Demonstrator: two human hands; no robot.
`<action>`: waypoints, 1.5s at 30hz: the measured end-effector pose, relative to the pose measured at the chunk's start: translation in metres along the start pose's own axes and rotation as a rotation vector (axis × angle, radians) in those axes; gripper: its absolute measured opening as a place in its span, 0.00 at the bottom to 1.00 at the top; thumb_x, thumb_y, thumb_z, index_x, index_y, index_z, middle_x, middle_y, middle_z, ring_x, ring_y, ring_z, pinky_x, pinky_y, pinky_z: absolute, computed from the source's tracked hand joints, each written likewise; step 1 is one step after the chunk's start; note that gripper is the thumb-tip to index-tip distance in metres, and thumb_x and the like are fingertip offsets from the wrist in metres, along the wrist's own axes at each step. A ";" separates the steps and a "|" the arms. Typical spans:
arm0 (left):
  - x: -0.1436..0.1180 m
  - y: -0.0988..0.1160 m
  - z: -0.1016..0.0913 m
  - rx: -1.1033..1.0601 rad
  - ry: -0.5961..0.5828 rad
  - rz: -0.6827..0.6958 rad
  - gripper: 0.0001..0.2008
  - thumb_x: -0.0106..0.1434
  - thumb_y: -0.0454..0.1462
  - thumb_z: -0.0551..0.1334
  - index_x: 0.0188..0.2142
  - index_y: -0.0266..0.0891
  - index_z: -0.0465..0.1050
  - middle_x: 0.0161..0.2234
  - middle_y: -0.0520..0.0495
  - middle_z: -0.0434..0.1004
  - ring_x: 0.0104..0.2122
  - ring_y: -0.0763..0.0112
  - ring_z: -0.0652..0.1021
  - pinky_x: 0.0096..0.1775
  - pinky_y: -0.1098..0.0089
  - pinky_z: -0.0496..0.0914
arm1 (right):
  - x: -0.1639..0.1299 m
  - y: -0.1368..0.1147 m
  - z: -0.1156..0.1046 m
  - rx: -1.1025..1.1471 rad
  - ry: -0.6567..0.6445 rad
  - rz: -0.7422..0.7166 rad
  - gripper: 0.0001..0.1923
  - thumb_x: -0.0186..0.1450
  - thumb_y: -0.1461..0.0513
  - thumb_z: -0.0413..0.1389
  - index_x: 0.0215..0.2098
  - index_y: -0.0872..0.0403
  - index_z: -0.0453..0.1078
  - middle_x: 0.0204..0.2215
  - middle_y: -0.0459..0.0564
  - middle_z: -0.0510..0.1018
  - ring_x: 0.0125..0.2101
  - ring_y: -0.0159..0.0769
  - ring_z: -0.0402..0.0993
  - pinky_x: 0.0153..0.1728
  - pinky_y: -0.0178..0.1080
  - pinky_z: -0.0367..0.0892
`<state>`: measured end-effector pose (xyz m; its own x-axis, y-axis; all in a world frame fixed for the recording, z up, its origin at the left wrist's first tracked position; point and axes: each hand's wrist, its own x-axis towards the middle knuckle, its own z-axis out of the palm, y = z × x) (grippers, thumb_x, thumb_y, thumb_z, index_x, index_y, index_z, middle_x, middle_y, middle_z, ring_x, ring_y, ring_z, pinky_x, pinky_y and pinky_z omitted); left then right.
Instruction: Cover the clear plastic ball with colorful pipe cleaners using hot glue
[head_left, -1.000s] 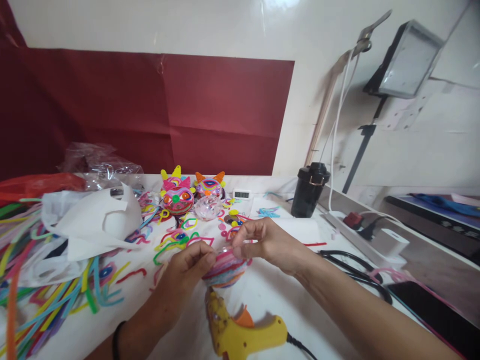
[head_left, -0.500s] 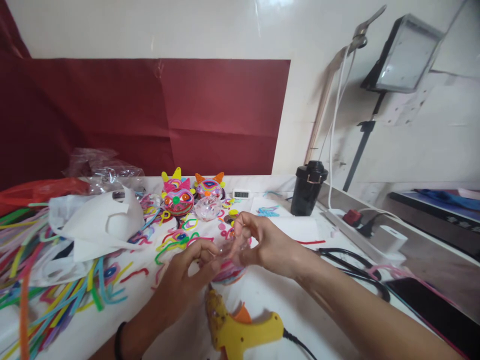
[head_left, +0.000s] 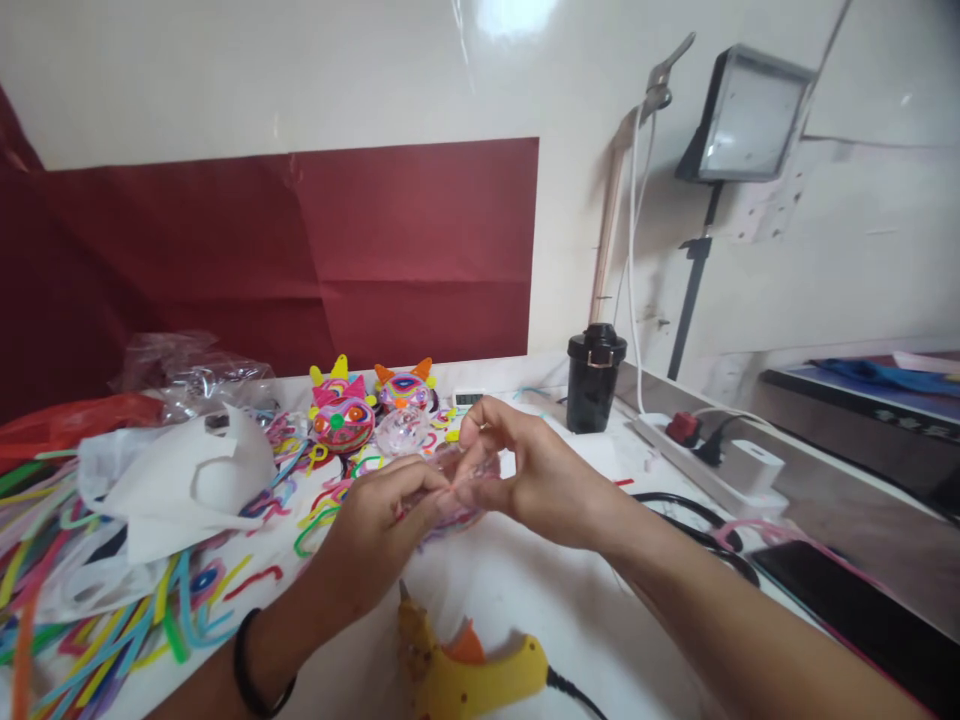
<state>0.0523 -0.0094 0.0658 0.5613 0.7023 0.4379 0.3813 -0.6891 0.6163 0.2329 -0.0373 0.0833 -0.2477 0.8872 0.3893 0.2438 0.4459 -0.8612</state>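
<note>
Head view: both hands meet above the white table [head_left: 525,600], a little above its top. Left hand [head_left: 375,530] curls around the near side of a clear ball [head_left: 457,490] wrapped with pink and blue fuzzy wire, fingers closed on it. Right hand [head_left: 525,480] closes on the ball's far and upper side, thumb and forefinger pinched together at its top edge; whether they also pinch a wire end is too blurred to tell. Ball is mostly hidden between the two hands.

Yellow glue gun [head_left: 465,675] lies on the table just below the hands, nozzle pointing up toward them, cord running off right. Behind the hands: two finished balls with painted faces and ears [head_left: 343,415], and a plain clear ball [head_left: 396,432] beside them. Loose coloured fuzzy wires [head_left: 97,620] spread over the left of the table, with a white bag [head_left: 180,480] on top. Black cup [head_left: 592,378] stands far right of the hands, well apart.
</note>
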 end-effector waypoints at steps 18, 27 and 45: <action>0.013 -0.012 0.015 -0.492 0.186 -0.286 0.10 0.55 0.41 0.61 0.22 0.38 0.69 0.19 0.56 0.64 0.20 0.76 0.64 0.23 0.76 0.59 | 0.002 0.006 -0.016 -0.657 0.147 -0.304 0.07 0.58 0.71 0.61 0.32 0.54 0.72 0.32 0.47 0.78 0.39 0.39 0.70 0.43 0.43 0.59; 0.011 -0.013 0.018 -0.559 0.144 -0.352 0.11 0.53 0.42 0.62 0.21 0.37 0.67 0.18 0.56 0.64 0.19 0.76 0.65 0.22 0.75 0.61 | 0.000 0.001 -0.015 -0.667 0.091 -0.314 0.08 0.57 0.74 0.57 0.31 0.56 0.71 0.28 0.46 0.78 0.32 0.34 0.72 0.41 0.39 0.61; 0.012 -0.013 0.019 -0.525 0.156 -0.355 0.11 0.51 0.41 0.60 0.19 0.38 0.65 0.15 0.60 0.56 0.17 0.80 0.57 0.19 0.76 0.51 | 0.004 0.006 -0.021 -0.441 0.066 -0.129 0.06 0.58 0.71 0.58 0.26 0.58 0.76 0.21 0.45 0.75 0.22 0.28 0.68 0.24 0.31 0.61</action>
<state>0.0681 0.0049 0.0508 0.3387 0.9161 0.2145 0.0924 -0.2593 0.9614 0.2526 -0.0290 0.0867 -0.2456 0.8202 0.5167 0.5942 0.5485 -0.5883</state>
